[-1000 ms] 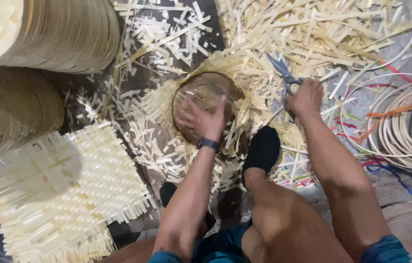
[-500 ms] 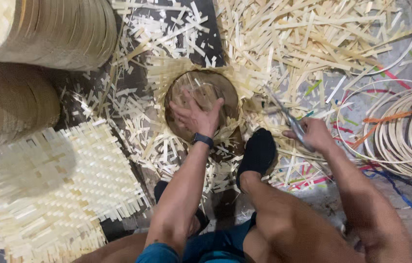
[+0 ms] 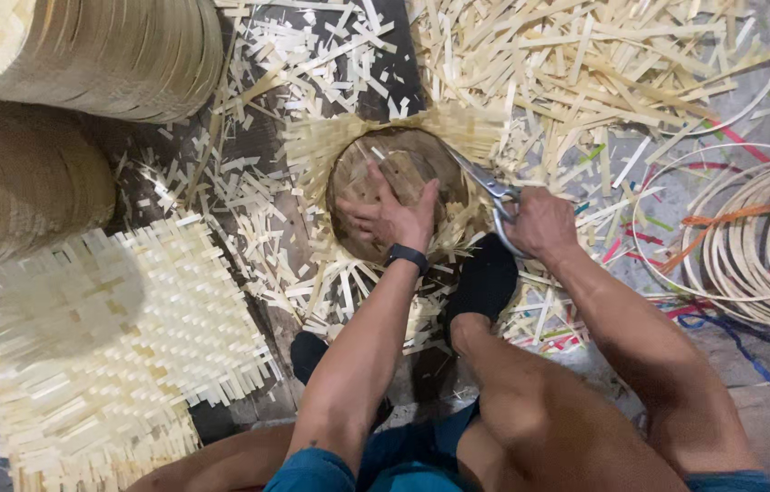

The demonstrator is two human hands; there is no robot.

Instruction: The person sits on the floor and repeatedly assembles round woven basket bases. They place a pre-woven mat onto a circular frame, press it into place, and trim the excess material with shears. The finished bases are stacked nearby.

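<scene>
Bamboo basket (image 3: 376,155) pinned under spread left hand (image 3: 391,214); right hand (image 3: 538,221) clenched on scissors (image 3: 487,189), handles hidden, blade tips indistinct.

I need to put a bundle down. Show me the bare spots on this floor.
The barest patch is grey floor between the strip pile and the coiled hoops. A dark strip left of the round mould is only thinly littered. Around the left hand, right hand and scissors it is crowded.
</scene>
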